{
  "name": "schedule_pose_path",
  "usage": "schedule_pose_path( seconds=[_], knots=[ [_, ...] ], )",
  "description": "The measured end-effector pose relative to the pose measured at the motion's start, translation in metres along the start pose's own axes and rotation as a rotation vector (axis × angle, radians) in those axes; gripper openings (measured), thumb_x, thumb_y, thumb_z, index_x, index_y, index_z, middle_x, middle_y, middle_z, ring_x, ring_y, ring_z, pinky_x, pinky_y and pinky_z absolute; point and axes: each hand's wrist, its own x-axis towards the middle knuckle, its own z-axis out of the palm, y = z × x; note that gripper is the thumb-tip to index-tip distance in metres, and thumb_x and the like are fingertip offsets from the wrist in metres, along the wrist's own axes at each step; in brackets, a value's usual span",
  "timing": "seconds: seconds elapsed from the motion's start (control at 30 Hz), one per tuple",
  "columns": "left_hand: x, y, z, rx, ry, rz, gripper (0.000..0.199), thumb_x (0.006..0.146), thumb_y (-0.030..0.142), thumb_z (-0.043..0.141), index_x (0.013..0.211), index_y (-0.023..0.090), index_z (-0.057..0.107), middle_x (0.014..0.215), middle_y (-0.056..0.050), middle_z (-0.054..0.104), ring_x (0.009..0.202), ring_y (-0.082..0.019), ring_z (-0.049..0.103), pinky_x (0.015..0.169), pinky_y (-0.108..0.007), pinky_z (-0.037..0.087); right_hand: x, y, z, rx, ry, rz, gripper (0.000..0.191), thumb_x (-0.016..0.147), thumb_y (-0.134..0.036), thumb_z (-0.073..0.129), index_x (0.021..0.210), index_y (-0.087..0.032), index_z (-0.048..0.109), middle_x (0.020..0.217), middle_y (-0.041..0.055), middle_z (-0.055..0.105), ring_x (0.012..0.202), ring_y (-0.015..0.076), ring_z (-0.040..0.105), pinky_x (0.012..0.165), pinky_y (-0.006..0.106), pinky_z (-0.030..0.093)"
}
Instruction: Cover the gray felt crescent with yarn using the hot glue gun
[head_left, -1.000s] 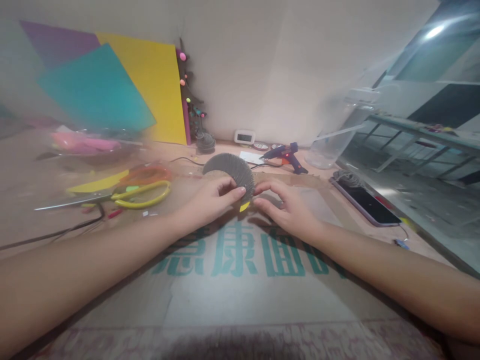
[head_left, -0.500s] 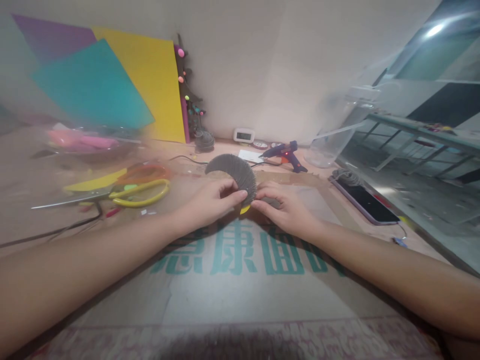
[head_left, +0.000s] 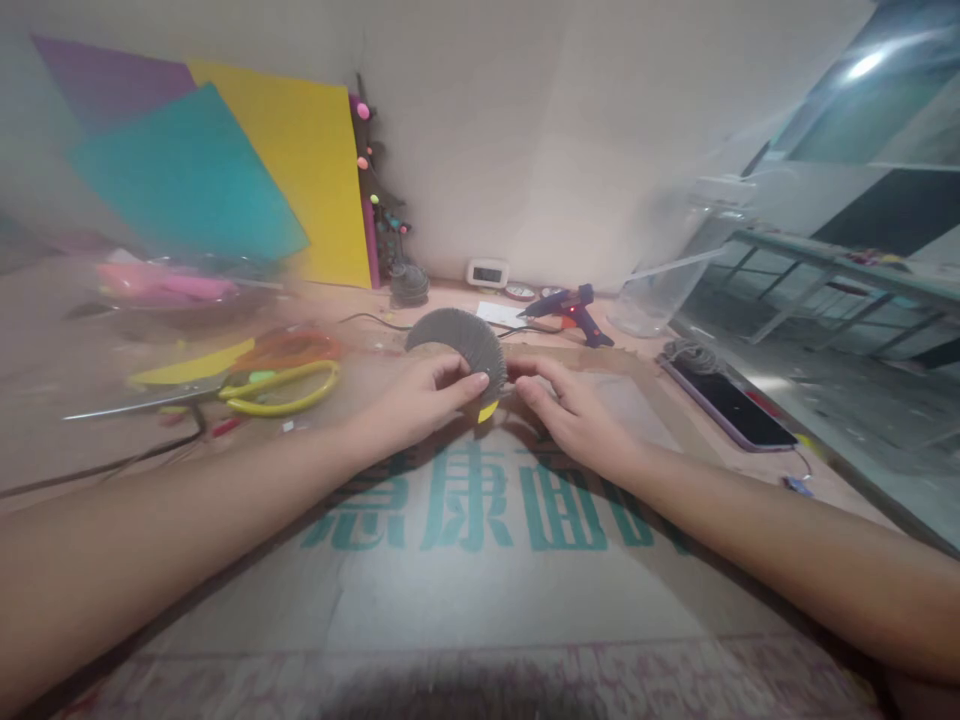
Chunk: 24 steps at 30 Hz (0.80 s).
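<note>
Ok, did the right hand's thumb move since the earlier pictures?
Yes: the thumb of the right hand moved slightly up and rightward in the view, farther from the green writing.

the left hand (head_left: 431, 397) pinches a dark grey, ridged, crescent-shaped piece (head_left: 459, 333) with a bright yellow lower tip (head_left: 488, 411), above a cardboard sheet with green printed characters (head_left: 469, 500). the right hand (head_left: 562, 402), fingers curled, is just beside the crescent's right side; whether they touch is unclear. near the back edge of the tabletop (head_left: 450, 296) are a white digital clock (head_left: 487, 272) and a dark blue glue gun (head_left: 574, 312) with a glowing red dot. along the right edge lies a black-screened phone with a purple rim (head_left: 731, 405); toward the left edge, metal scissors with yellow handles (head_left: 202, 388).
</note>
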Motion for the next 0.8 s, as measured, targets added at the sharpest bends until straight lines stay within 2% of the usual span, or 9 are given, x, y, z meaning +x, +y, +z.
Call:
schedule_pose_path(
  seconds=[0.1, 0.2, 0.3, 0.43, 0.57, 0.8],
  knots=[
    [0.0004, 0.0002, -0.0003, -0.022, 0.019, -0.011, 0.037, 0.087, 0.048, 0.050, 0.065, 0.018, 0.055, 0.064, 0.000, 0.053, 0.061, -0.014, 0.048, 0.056, -0.026, 0.035, -0.0018, 0.0000, -0.0018, 0.007, 0.148, -0.053, 0.022, 0.097, -0.034, 0.048, 0.112, -0.021, 0.059, 0.114, 0.0075, 0.065, 0.108, 0.0203, 0.060, 0.094, 0.037, 0.046],
    [0.0006, 0.0000, 0.0000, -0.048, 0.031, -0.033, 0.037, 0.087, 0.048, 0.050, 0.067, 0.018, 0.057, 0.064, 0.000, 0.056, 0.061, -0.015, 0.049, 0.057, -0.027, 0.036, -0.0040, -0.0023, -0.0025, -0.073, 0.223, -0.132, 0.012, 0.093, -0.032, 0.056, 0.092, -0.021, 0.061, 0.091, 0.0038, 0.066, 0.089, 0.0185, 0.061, 0.083, 0.034, 0.048],
    [0.0003, -0.0001, 0.0002, -0.076, 0.039, -0.051, 0.036, 0.087, 0.049, 0.050, 0.068, 0.018, 0.057, 0.063, 0.001, 0.056, 0.060, -0.015, 0.049, 0.057, -0.027, 0.036, -0.0053, -0.0040, -0.0011, -0.117, 0.089, -0.184, 0.018, 0.093, -0.031, 0.056, 0.079, -0.021, 0.062, 0.074, 0.0010, 0.065, 0.073, 0.0162, 0.058, 0.074, 0.032, 0.046],
    [0.0003, -0.0030, 0.0007, -0.088, 0.038, -0.014, 0.036, 0.086, 0.049, 0.052, 0.072, 0.018, 0.059, 0.068, -0.001, 0.059, 0.064, -0.016, 0.052, 0.059, -0.027, 0.038, -0.0041, -0.0023, 0.0018, -0.154, -0.055, -0.170, 0.017, 0.092, -0.030, 0.060, 0.081, -0.020, 0.067, 0.074, 0.0017, 0.068, 0.072, 0.0157, 0.057, 0.071, 0.030, 0.044],
    [0.0003, -0.0071, 0.0025, -0.021, 0.049, 0.024, 0.034, 0.083, 0.050, 0.056, 0.077, 0.017, 0.065, 0.073, -0.002, 0.063, 0.069, -0.018, 0.056, 0.062, -0.029, 0.040, -0.0023, 0.0004, 0.0031, -0.172, -0.070, -0.187, 0.018, 0.089, -0.031, 0.064, 0.076, -0.018, 0.067, 0.071, 0.0028, 0.066, 0.072, 0.0161, 0.056, 0.068, 0.029, 0.043],
    [-0.0015, -0.0022, 0.0018, 0.045, 0.056, 0.021, 0.035, 0.082, 0.050, 0.056, 0.069, 0.019, 0.066, 0.068, -0.003, 0.062, 0.072, -0.020, 0.058, 0.062, -0.030, 0.040, -0.0023, 0.0035, 0.0042, -0.183, -0.012, -0.216, 0.017, 0.089, -0.022, 0.061, 0.073, -0.018, 0.063, 0.068, 0.0014, 0.064, 0.068, 0.0139, 0.055, 0.066, 0.027, 0.042]
  ],
)
